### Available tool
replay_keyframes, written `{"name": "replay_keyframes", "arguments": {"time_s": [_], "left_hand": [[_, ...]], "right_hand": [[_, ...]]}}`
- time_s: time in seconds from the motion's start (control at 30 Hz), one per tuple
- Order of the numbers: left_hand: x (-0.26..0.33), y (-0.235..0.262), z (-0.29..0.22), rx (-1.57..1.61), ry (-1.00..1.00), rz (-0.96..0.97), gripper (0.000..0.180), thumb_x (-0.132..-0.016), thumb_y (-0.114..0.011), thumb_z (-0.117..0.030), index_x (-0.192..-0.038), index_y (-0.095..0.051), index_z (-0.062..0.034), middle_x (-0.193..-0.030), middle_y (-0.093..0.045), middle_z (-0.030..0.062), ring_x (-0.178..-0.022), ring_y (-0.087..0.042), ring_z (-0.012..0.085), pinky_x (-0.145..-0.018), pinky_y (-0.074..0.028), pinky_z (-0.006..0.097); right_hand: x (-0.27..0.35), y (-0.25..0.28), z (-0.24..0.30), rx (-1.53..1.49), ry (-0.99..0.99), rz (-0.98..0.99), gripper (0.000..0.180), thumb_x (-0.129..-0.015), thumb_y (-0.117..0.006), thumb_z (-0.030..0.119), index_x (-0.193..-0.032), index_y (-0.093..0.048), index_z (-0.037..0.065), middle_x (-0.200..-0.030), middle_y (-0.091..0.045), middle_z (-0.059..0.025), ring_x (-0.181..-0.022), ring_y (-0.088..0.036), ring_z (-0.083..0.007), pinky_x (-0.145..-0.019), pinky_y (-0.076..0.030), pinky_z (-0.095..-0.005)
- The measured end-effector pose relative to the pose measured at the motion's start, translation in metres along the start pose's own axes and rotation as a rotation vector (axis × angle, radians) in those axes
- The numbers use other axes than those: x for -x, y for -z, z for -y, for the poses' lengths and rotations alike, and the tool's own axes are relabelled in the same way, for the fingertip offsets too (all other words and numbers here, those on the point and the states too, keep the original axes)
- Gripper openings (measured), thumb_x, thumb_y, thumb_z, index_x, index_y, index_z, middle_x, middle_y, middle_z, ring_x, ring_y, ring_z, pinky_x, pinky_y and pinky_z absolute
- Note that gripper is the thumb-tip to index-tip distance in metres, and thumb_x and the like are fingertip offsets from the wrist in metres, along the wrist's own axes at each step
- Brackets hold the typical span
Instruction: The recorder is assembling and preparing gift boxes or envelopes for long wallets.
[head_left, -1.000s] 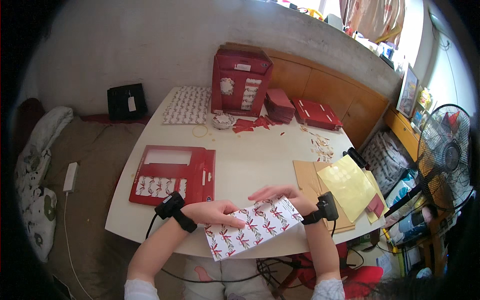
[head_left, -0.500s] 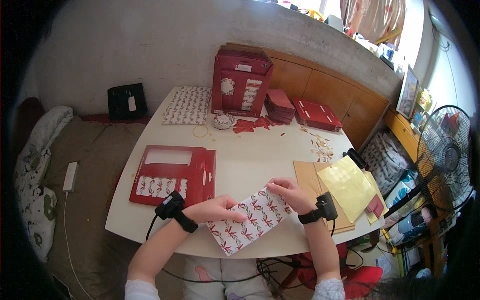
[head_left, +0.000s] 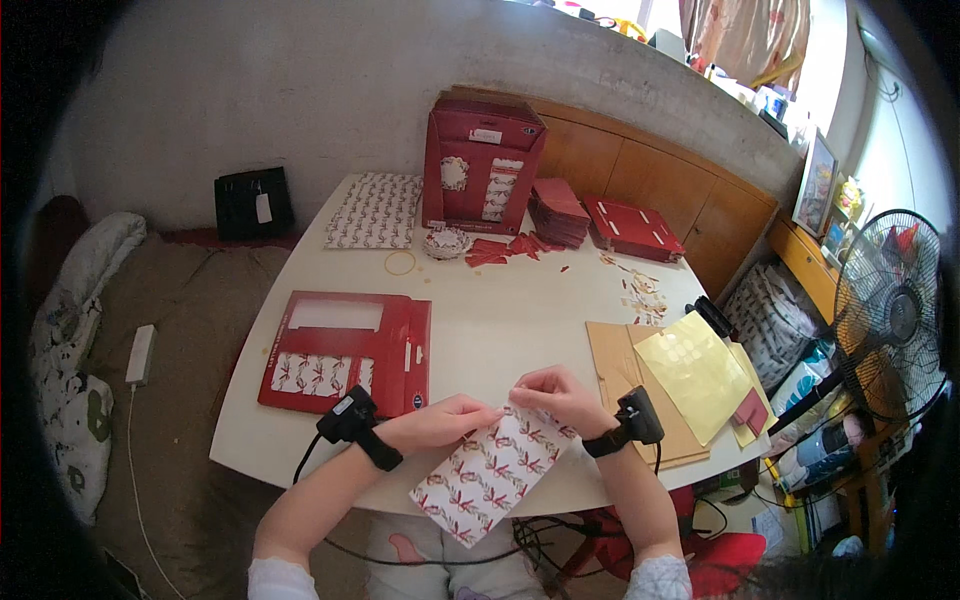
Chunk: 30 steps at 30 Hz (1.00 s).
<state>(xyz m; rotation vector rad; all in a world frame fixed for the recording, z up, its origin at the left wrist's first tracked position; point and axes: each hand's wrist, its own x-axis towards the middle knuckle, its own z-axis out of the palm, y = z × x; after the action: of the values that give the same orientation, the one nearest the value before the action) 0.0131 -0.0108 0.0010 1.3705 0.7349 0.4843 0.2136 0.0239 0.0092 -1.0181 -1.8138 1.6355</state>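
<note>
Head view: the left hand [head_left: 440, 422] and right hand [head_left: 562, 393] both pinch the upper edge of a patterned packet [head_left: 490, 478], held at six o'clock over the table's [head_left: 500, 325] near edge. From it, a red folder [head_left: 340, 343] lies at ten, a tall red box [head_left: 476, 152] stands at twelve, and a yellow sheet [head_left: 690, 365] overlaps cardboard [head_left: 618, 370] at two. Curled fingers hide the packet's top; the lower border crops both sleeves [head_left: 281, 580].

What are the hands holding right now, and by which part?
A white patterned paper piece; the left hand and right hand both pinch its far end, fingertips close together near the uppermost corner.
</note>
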Motion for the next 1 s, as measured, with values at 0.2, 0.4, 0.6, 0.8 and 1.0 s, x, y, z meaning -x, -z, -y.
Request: {"name": "replay_keyframes", "arguments": {"time_s": [0.2, 0.4, 0.6, 0.8, 1.0], "left_hand": [[-0.007, 0.003, 0.012, -0.023, -0.075, -0.015, 0.03, -0.089, -0.04, -0.024, -0.086, -0.056, 0.0014, -0.075, -0.053, -0.0032, -0.068, -0.046, 0.0035, -0.063, -0.039, 0.02], [-0.01, 0.005, 0.017, -0.098, -0.141, -0.015, 0.03, -0.088, -0.041, -0.022, -0.08, -0.057, 0.0019, -0.069, -0.052, -0.0048, -0.063, -0.043, 0.0018, -0.056, -0.038, 0.019], [-0.008, 0.003, 0.013, -0.148, -0.115, -0.034, 0.03, -0.088, -0.042, -0.022, -0.079, -0.057, 0.003, -0.067, -0.052, -0.0047, -0.061, -0.043, 0.0019, -0.055, -0.038, 0.019], [-0.006, 0.0, 0.012, -0.121, -0.129, -0.077, 0.031, -0.087, -0.043, -0.023, -0.079, -0.057, 0.0033, -0.067, -0.052, -0.0048, -0.06, -0.042, 0.0012, -0.053, -0.037, 0.018], [0.0, -0.002, 0.0, -0.093, -0.125, -0.007, 0.032, -0.088, -0.04, -0.024, -0.076, -0.054, 0.0015, -0.064, -0.047, -0.0061, -0.057, -0.039, 0.0012, -0.05, -0.035, 0.018]], "right_hand": [[-0.003, -0.012, 0.006, 0.056, 0.047, 0.083, 0.024, -0.081, -0.052, 0.022, -0.067, -0.054, 0.003, -0.056, -0.04, 0.0077, -0.05, -0.032, -0.0003, -0.043, -0.025, -0.0183], [0.0, -0.013, 0.017, 0.047, 0.009, 0.111, 0.024, -0.081, -0.051, 0.022, -0.068, -0.054, 0.002, -0.057, -0.044, 0.0063, -0.05, -0.035, -0.0004, -0.043, -0.028, -0.0177], [-0.002, -0.008, 0.006, 0.01, -0.028, 0.083, 0.023, -0.081, -0.051, 0.023, -0.073, -0.057, 0.003, -0.059, -0.048, 0.0059, -0.049, -0.037, -0.0001, -0.043, -0.029, -0.017], [-0.003, -0.007, 0.005, -0.002, -0.045, 0.051, 0.025, -0.082, -0.052, 0.025, -0.076, -0.059, 0.001, -0.061, -0.05, 0.0053, -0.05, -0.039, 0.0001, -0.044, -0.031, -0.0167], [-0.003, -0.005, 0.001, -0.076, -0.006, -0.016, 0.023, -0.081, -0.052, 0.023, -0.075, -0.058, 0.001, -0.065, -0.054, 0.0029, -0.055, -0.047, -0.0016, -0.049, -0.036, -0.0172]]}}
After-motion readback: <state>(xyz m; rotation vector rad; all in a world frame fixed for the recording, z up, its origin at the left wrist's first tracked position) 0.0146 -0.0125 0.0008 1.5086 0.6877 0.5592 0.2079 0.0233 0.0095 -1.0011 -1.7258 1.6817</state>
